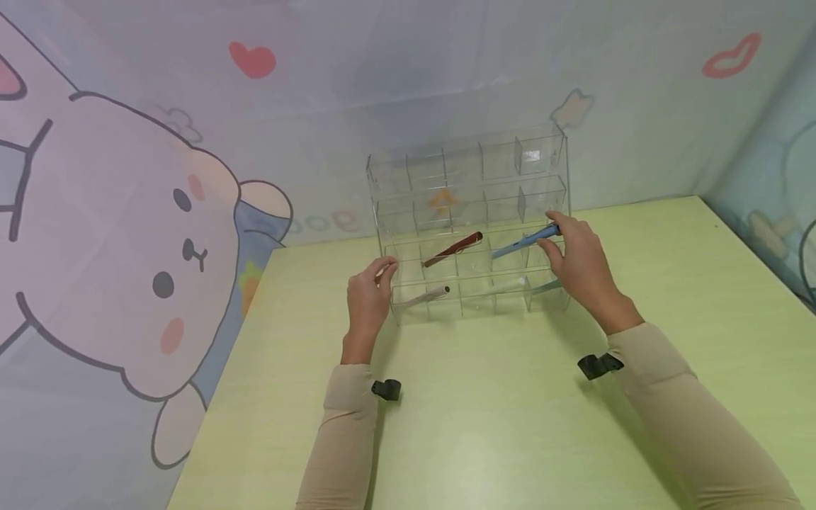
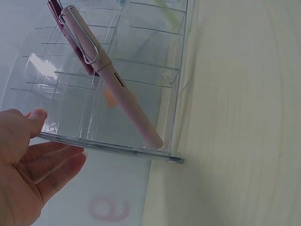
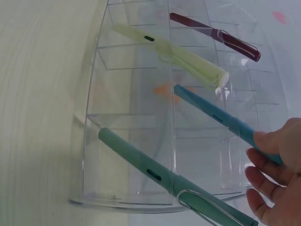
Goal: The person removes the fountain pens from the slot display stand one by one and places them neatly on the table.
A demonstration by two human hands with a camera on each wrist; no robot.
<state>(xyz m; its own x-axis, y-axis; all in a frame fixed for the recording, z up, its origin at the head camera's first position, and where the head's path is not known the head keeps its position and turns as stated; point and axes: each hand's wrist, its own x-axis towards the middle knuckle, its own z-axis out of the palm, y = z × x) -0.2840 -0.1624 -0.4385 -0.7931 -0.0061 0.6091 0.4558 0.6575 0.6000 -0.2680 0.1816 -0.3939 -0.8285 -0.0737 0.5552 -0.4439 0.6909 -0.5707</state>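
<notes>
We see a blue pen (image 1: 525, 239) lying aslant in the second tier from the front of a clear rack (image 1: 468, 212), its upper end pinched between the thumb and fingers of the right hand (image 1: 580, 265), while the left hand (image 1: 370, 297) grips the rack's side panel. The pen is slim and smooth, with a small dark slot in its barrel. Stepped and see-through, the rack has thin upright dividers and glossy edges. Farther left in the same tier we find a dark red pen (image 1: 452, 249) with a wire clip; along the front tier rest a pale pink pen (image 2: 110, 75), a pale yellow pen (image 3: 176, 54) and a green pen (image 3: 136, 157). Beneath stands a yellow-green table (image 1: 478, 411) with faint streaky grain, and behind it we see a softly creased backdrop (image 1: 382, 71) printed with a red heart (image 1: 253, 59) and a big cartoon animal (image 1: 146, 248) turned sideways
</notes>
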